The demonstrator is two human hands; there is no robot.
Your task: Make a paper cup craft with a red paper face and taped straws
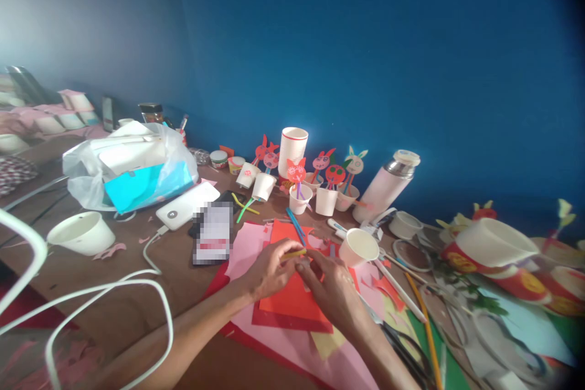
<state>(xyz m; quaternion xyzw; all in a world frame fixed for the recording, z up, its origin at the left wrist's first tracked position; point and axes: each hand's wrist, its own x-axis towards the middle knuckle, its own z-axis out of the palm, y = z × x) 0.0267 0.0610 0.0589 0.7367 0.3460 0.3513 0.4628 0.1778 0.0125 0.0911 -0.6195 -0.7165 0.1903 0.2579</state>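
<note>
My left hand [274, 269] is closed, pinching a short yellow straw [294, 253] between thumb and fingers. At the straw's right end, my right hand [333, 283] is closed too, its fingertips meeting on it. Both hands hover over stacked sheets of red paper [286, 306] and pink paper [244, 244]. Blue straws [296, 226] lie just beyond the fingers. To the left of these is a bent yellow straw [244, 203] with a green straw [244, 211] beside it. Close to my right hand stands a white paper cup [359, 248].
Paper cups with paper animal heads on straws [297, 172] line the blue wall, with a thermos [388, 186] nearby. Scissors [406, 347], a pencil [425, 329] and scraps lie right. Left are a phone [214, 234], power bank [188, 206], plastic bag [132, 158] and white cable [167, 311].
</note>
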